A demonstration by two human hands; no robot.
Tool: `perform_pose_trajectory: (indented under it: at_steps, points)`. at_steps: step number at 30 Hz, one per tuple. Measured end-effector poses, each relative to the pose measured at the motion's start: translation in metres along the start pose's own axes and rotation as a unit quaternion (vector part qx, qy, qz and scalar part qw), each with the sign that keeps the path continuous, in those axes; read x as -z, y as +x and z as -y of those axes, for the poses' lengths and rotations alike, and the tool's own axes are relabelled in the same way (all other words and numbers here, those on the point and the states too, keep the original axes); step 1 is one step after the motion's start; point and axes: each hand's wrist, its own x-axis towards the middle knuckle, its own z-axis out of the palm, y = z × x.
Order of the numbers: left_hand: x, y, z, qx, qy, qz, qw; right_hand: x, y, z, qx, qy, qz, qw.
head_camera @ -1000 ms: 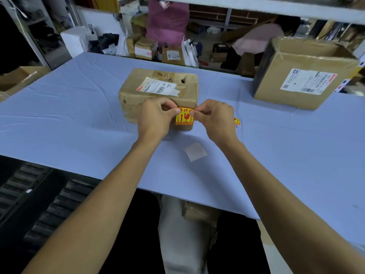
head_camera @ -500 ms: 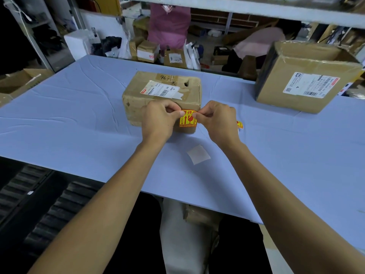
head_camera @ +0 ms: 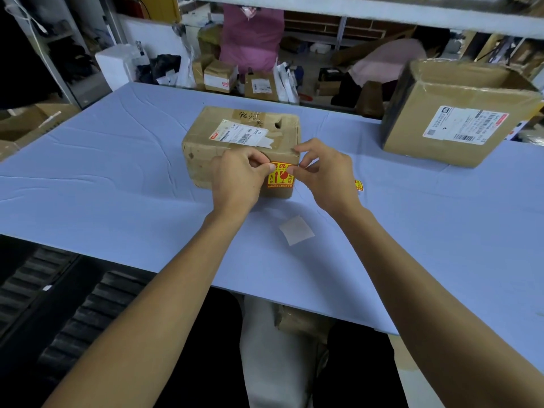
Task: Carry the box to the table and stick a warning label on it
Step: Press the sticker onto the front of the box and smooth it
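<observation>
A small brown cardboard box (head_camera: 206, 148) with a white shipping label on top sits on the blue table (head_camera: 103, 178). A yellow and red warning label (head_camera: 281, 178) lies against the box's near face, by its right corner. My left hand (head_camera: 238, 181) pinches the label's upper left corner with thumb and forefinger. My right hand (head_camera: 326, 175) pinches its upper right corner, with the other fingers raised near the box's top edge.
A larger cardboard box (head_camera: 459, 116) stands at the table's right rear. A second warning sticker (head_camera: 358, 184) lies on the table right of my right hand. A pale square of backing paper (head_camera: 296, 230) lies near the front. Parcels crowd the floor behind the table.
Both hands have carried the label forward and up against the box's near face. The label now sits flatter on the cardboard. The box has not moved.
</observation>
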Motion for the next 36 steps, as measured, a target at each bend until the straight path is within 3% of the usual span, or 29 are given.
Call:
perform_pose_trajectory:
  at_steps: [7, 11, 13, 15, 23, 30, 36]
  points:
    - [0.003, 0.007, 0.0, -0.05, 0.163, -0.035, 0.985, -0.001, 0.003, -0.012, 0.064, 0.047, -0.004, 0.997]
    - [0.006, 0.01, 0.016, -0.196, 0.245, -0.091, 0.945, -0.003, 0.003, -0.018, 0.065, 0.06, 0.01, 0.996]
    - [0.008, 0.018, 0.023, -0.224, 0.235, -0.045, 0.945, -0.004, 0.005, -0.021, 0.062, 0.068, 0.023, 0.995]
    - [0.008, 0.025, 0.029, -0.216, 0.206, -0.009, 0.954, -0.005, 0.007, -0.021, 0.055, 0.088, 0.026, 0.994]
    - [-0.002, 0.029, 0.036, -0.219, 0.219, -0.032, 0.95, -0.013, 0.008, -0.027, 0.038, 0.163, 0.01, 0.986]
    - [-0.003, 0.028, 0.042, -0.238, 0.254, -0.037, 0.937, -0.019, 0.002, -0.029, 0.089, 0.106, 0.021, 0.99]
    - [-0.002, 0.029, 0.043, -0.245, 0.217, -0.044, 0.944, -0.018, 0.005, -0.029, 0.08, 0.138, -0.005, 0.987]
